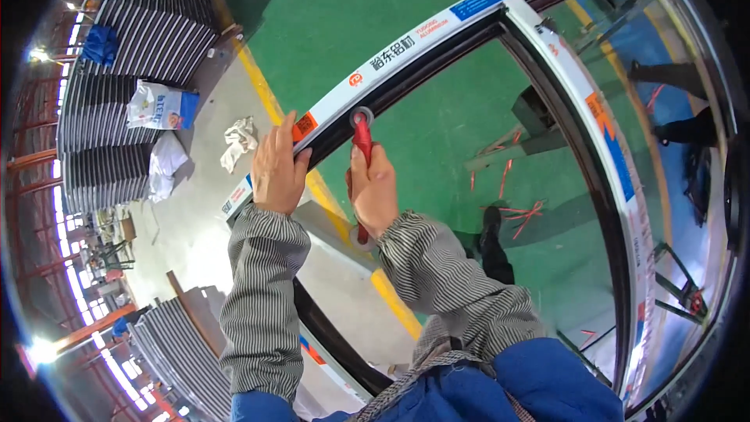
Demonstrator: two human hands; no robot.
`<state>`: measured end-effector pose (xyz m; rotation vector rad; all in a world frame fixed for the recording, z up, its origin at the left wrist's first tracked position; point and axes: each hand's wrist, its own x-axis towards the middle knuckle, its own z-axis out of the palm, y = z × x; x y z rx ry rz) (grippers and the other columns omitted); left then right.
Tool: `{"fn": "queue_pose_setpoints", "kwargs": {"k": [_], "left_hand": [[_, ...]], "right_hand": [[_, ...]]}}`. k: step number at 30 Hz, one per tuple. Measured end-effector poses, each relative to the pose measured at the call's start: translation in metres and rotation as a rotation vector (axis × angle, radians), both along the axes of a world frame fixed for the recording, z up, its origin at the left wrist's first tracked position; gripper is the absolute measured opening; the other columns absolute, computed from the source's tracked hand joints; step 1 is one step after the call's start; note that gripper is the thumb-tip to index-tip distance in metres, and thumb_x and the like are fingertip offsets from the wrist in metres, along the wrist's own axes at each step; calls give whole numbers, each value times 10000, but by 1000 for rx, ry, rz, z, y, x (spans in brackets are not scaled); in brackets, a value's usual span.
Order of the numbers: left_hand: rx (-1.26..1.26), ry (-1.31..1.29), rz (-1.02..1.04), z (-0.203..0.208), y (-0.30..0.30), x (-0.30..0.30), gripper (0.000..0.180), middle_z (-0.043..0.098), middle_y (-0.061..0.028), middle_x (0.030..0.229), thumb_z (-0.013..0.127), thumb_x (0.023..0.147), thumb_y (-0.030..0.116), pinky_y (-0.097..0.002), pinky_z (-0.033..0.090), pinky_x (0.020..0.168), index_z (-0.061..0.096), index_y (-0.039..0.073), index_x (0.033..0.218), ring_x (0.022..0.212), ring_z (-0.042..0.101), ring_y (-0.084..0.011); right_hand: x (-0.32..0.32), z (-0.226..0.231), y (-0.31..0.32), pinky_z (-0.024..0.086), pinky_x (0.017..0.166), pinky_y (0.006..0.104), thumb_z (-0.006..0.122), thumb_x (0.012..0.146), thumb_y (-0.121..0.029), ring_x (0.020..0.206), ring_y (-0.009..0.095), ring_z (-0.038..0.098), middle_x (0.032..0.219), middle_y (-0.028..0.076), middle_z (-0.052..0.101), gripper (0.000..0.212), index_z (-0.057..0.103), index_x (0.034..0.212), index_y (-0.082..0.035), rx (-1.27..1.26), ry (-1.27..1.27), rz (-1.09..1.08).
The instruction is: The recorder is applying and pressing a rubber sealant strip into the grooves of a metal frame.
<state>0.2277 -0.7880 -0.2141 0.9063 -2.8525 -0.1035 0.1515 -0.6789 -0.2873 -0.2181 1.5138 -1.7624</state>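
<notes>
A large window frame (333,114) with white film over its profiles and a dark gasket strip (426,76) along its inner edge lies in front of me. My right hand (373,191) is closed around a red-handled spline roller (362,139). The roller's upper round wheel meets the dark strip, and its lower wheel shows beneath the hand. My left hand (279,170) rests on the frame just left of the roller, fingers stretched over the white profile and thumb at the dark strip. What lies under the left palm is hidden.
Stacks of striped profiles (152,19) stand at the left, with a white bag (160,105) and a blue cloth (99,44) on them. A crumpled white cloth (238,143) lies on the floor. Red strips (531,211) litter the green floor. At right, another person's dark-clothed legs (687,126) show.
</notes>
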Motion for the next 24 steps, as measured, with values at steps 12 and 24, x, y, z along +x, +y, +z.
{"fn": "queue_pose_setpoints", "kwargs": {"k": [12,24], "left_hand": [[11,47,28,-2,-5,0,609,534,-124,1079,625,790,131,-421,401,842,378,65,1342,991,522,-310],[4,57,61,9,-7,8,635,546,-127,1060,640,769,148,-414,410,836,380,52,1340,963,529,-302]], "right_hand": [[-199,30,-5,354,402,291,442,940,-321,454,114,427,589,7,449,268,418,780,-108,-58,-201,-342],[-128,50,-7,299,358,279,456,951,-318,395,124,382,549,7,418,260,442,798,-108,-13,-218,-237]]}}
